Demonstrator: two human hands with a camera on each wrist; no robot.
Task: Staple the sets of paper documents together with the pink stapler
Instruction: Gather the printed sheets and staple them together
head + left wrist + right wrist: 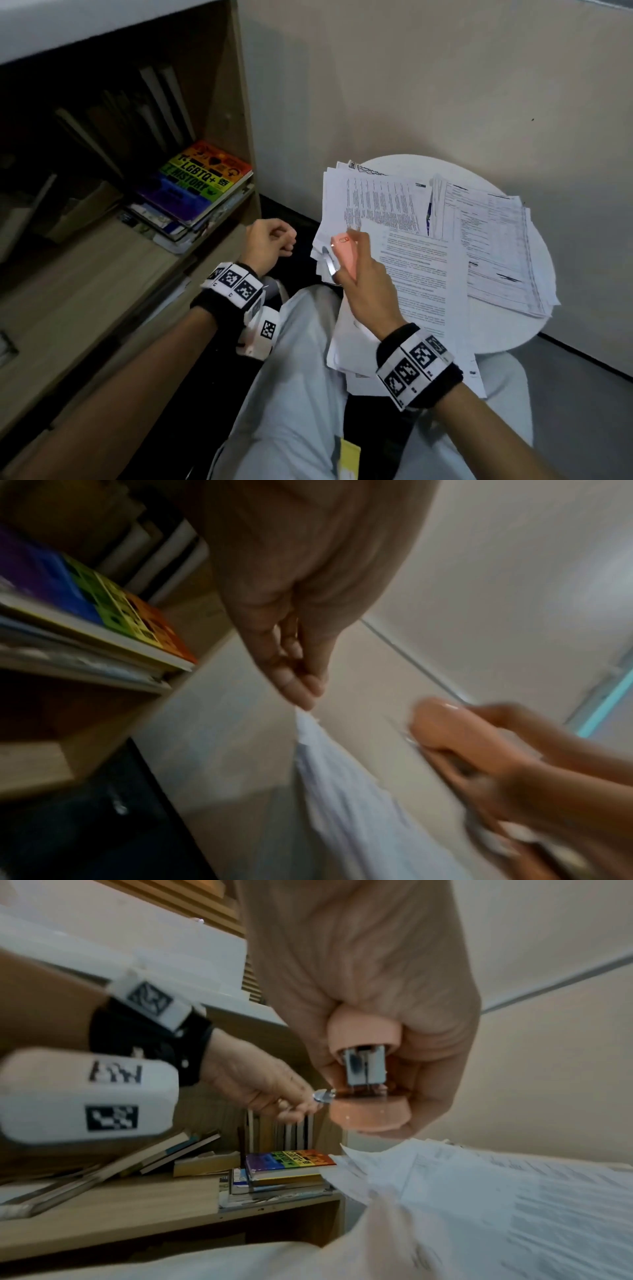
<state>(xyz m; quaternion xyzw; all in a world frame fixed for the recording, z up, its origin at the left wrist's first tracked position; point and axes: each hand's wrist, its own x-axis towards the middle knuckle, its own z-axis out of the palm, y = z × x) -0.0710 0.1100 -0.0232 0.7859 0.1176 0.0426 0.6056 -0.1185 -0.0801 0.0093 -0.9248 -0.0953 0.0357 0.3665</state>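
pink stapler [343, 255] sat gripped in the right hand [364, 281] above the loose documents [416, 270] on the lap; left hand [265, 245] hung curled, holding nothing. stapler looked rigid, light; thin sheets slide, so pinch their corner.

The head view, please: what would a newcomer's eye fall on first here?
Probably the pink stapler, gripped in the right hand above the lap, beside the printed papers spread over the round white table. Next, the rainbow-covered book atop a stack on the wooden shelf to the left, near the curled left hand.
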